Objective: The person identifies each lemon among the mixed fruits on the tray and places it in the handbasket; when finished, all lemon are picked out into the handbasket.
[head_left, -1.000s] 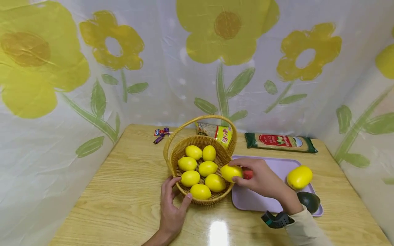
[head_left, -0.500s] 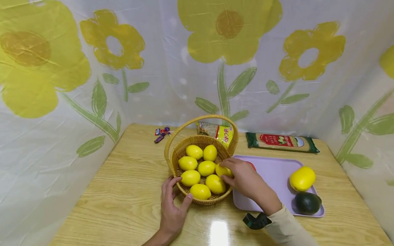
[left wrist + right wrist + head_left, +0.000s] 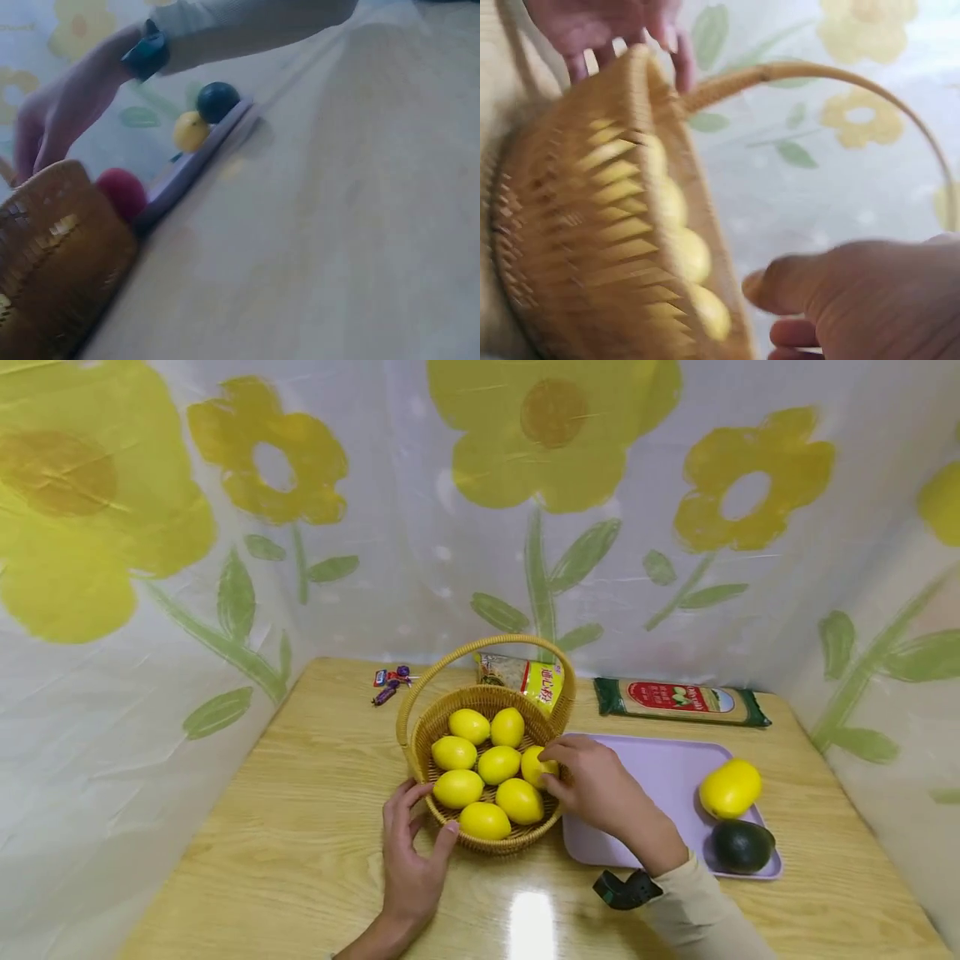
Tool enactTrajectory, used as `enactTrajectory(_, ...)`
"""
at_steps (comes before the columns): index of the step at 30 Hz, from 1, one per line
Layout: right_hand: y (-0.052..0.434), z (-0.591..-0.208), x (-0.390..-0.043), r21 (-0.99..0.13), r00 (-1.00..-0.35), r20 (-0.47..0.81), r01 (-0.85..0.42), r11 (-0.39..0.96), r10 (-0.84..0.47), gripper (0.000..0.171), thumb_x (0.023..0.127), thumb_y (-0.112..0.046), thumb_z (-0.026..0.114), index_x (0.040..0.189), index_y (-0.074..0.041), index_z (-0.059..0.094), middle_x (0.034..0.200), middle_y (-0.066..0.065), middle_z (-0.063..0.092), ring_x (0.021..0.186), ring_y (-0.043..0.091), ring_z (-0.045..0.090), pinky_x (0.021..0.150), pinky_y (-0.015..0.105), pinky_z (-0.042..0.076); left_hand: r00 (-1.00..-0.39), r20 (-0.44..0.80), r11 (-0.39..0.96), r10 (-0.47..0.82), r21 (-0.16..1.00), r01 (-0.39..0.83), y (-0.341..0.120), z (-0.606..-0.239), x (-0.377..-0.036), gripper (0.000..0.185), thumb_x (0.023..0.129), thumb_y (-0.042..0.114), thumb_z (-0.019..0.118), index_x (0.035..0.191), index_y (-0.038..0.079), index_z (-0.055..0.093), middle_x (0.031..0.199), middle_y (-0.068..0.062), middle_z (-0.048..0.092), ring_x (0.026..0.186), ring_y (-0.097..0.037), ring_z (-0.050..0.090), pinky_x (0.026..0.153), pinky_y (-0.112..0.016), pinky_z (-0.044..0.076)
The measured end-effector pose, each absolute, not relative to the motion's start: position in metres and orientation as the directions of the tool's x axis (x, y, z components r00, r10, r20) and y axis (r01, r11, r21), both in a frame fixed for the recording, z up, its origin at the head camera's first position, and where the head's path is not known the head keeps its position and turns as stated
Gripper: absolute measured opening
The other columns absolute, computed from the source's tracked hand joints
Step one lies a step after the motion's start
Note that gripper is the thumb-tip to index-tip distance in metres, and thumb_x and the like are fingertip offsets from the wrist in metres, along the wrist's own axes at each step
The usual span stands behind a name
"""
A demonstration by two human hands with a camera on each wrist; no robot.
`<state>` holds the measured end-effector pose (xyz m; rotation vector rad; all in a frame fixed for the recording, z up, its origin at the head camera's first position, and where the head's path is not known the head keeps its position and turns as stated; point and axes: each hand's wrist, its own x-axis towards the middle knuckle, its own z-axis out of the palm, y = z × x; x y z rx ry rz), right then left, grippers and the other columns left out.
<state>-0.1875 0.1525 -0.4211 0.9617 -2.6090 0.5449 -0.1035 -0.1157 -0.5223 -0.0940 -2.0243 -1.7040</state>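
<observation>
A woven basket point(image 3: 442, 727) with a hoop handle point(image 3: 840, 79) stands mid-table and holds several lemons point(image 3: 498, 764). My left hand point(image 3: 408, 852) grips its near left wall, thumb on the front and fingers round the side. My right hand point(image 3: 581, 772) reaches over the right rim, and its thumb and fingers pinch a lemon point(image 3: 535, 766) that lies inside the basket at the right. In the left wrist view a red round thing point(image 3: 120, 193) sits on the purple tray point(image 3: 202, 161) next to the basket point(image 3: 52, 262). The head view hides it behind my right hand.
The purple tray point(image 3: 660, 768) lies right of the basket and carries one lemon point(image 3: 730, 787) and a dark avocado point(image 3: 742, 846). A green packet point(image 3: 678, 700), a yellow packet point(image 3: 536, 681) and small candies point(image 3: 390, 685) lie along the back. Flowered sheeting walls the table.
My right hand carried the lemon from the basket's right rim down into the basket and still pinches it. It now covers the red thing. My left hand stayed on the basket.
</observation>
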Motion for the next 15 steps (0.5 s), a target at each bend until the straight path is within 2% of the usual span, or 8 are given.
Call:
enactTrajectory(4,0.178,-0.399,-0.189,-0.284,-0.735,0.436,-0.661,0.695,-0.52,0.021,0.094,-0.014,0.086,0.114,-0.006,0.081,0.117,0.011,0.08,0.111,0.032,0.075,0.095,0.052,0.064,-0.804,0.499,0.199,-0.324,0.866,0.458,-0.143,-0.501,-0.118,0.042,0.096,-0.011,0.069,0.137,-0.01,0.061,0.152,-0.016,0.052,0.141,-0.028,0.051,0.113,-0.026,0.052)
enactTrajectory(8,0.214,-0.367,-0.187,-0.258,-0.724,0.53,-0.634,0.729,-0.442,0.027,0.091,-0.012,0.088,0.116,-0.006,0.081,0.12,0.014,0.08,0.114,0.038,0.074,0.096,0.059,0.062,-0.77,0.56,0.32,-0.305,0.822,0.472,-0.185,-0.458,-0.139,0.037,0.097,-0.012,0.067,0.133,-0.01,0.065,0.138,-0.018,0.064,0.13,-0.02,0.058,0.106,-0.021,0.054)
enactTrajectory(11,0.238,-0.34,-0.182,-0.201,-0.678,0.627,-0.616,0.762,-0.383,0.035,0.089,-0.012,0.089,0.121,-0.003,0.08,0.124,0.016,0.078,0.116,0.041,0.072,0.095,0.062,0.06,-0.742,0.622,0.478,-0.248,0.745,0.465,-0.216,-0.414,-0.152,0.038,0.097,-0.002,0.07,0.135,-0.004,0.067,0.137,-0.018,0.069,0.126,-0.02,0.061,0.104,-0.023,0.053)
enactTrajectory(12,0.244,-0.332,-0.181,-0.183,-0.658,0.661,-0.607,0.774,-0.36,0.037,0.093,-0.019,0.087,0.124,-0.002,0.079,0.127,0.017,0.078,0.117,0.041,0.071,0.096,0.059,0.06,-0.715,0.663,0.538,-0.222,0.695,0.477,-0.226,-0.398,-0.156,0.039,0.097,0.003,0.071,0.136,-0.003,0.068,0.137,-0.019,0.069,0.126,-0.024,0.061,0.103,-0.027,0.052)
enactTrajectory(14,0.255,-0.316,-0.18,-0.146,-0.61,0.725,-0.589,0.795,-0.319,0.049,0.1,-0.039,0.079,0.13,-0.001,0.076,0.132,0.019,0.075,0.12,0.043,0.069,0.09,0.057,0.059,-0.636,0.755,0.66,-0.158,0.56,0.5,-0.242,-0.367,-0.162,0.044,0.098,0.016,0.069,0.138,-0.001,0.068,0.139,-0.023,0.068,0.127,-0.036,0.061,0.105,-0.039,0.051)
enactTrajectory(15,0.259,-0.31,-0.179,-0.146,-0.596,0.746,-0.581,0.8,-0.297,0.058,0.103,-0.049,0.073,0.135,0.0,0.074,0.136,0.021,0.073,0.123,0.045,0.066,0.094,0.057,0.059,-0.585,0.802,0.712,-0.124,0.482,0.51,-0.248,-0.353,-0.165,0.047,0.098,0.023,0.067,0.138,-0.001,0.068,0.138,-0.025,0.068,0.126,-0.043,0.06,0.103,-0.047,0.049)
